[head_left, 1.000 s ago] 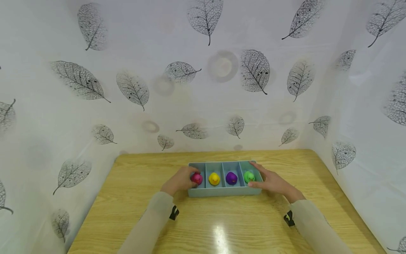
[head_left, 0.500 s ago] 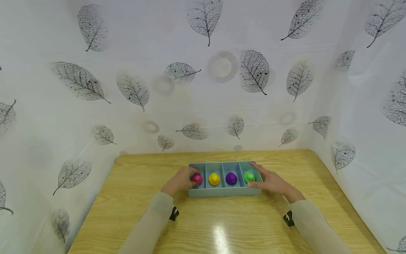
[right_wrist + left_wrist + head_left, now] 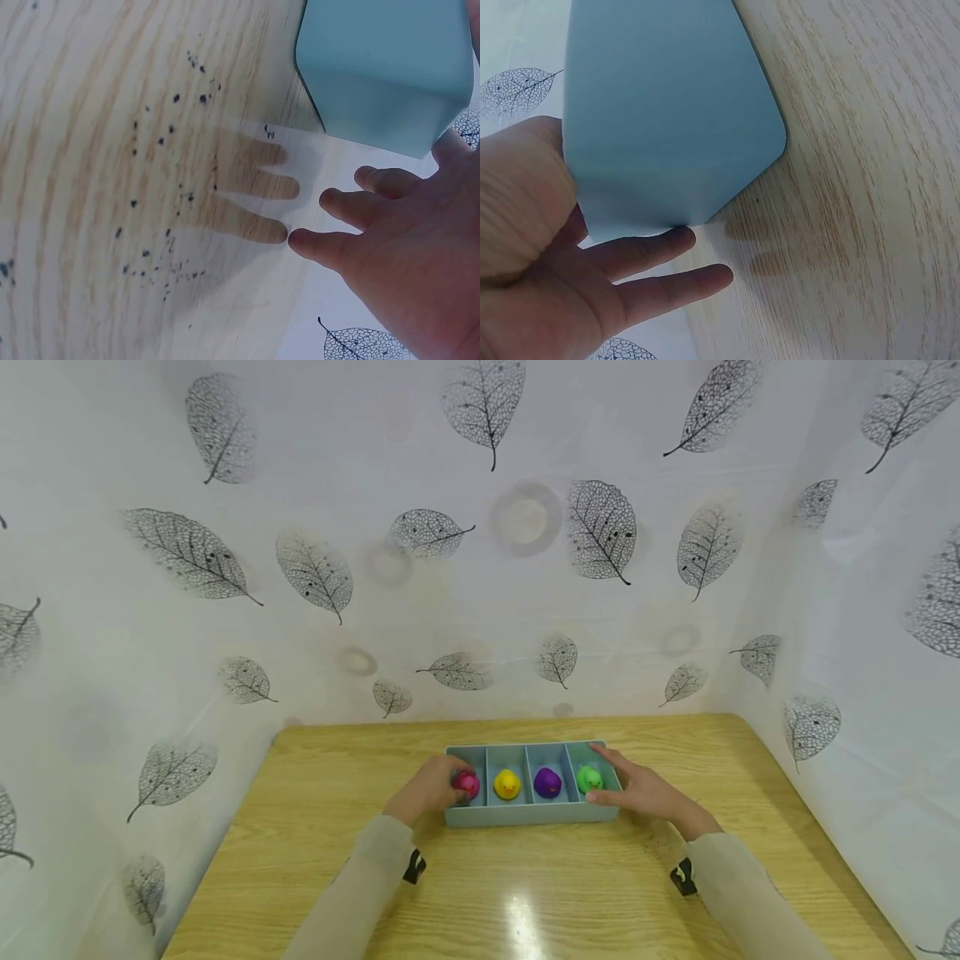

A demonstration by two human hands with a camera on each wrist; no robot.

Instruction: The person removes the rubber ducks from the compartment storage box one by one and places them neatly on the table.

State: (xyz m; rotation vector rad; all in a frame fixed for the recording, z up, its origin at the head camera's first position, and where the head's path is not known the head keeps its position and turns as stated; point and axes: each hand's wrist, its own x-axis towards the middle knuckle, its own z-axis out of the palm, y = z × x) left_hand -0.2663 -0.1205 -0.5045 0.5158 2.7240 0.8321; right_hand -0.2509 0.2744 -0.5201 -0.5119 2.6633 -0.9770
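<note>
A blue-grey box (image 3: 531, 815) with a row of compartments sits on the table, one small toy duck in each. My left hand (image 3: 429, 788) reaches over the left end and pinches the pink duck (image 3: 468, 783) between thumb and finger. In the left wrist view, two fingers (image 3: 676, 291) stretch outside the box wall. To the right come a yellow duck (image 3: 507, 785) and a purple duck (image 3: 547, 783). My right hand (image 3: 651, 790) spans the right end with spread fingers, thumb near the front rim. Between its thumb and forefinger lies the green duck (image 3: 588, 778), untouched.
The wooden table (image 3: 337, 760) extends around the box. Behind and at both sides hangs a white cloth (image 3: 480, 602) printed with dark leaves. Small dark specks (image 3: 171, 129) mark the tabletop near the right hand.
</note>
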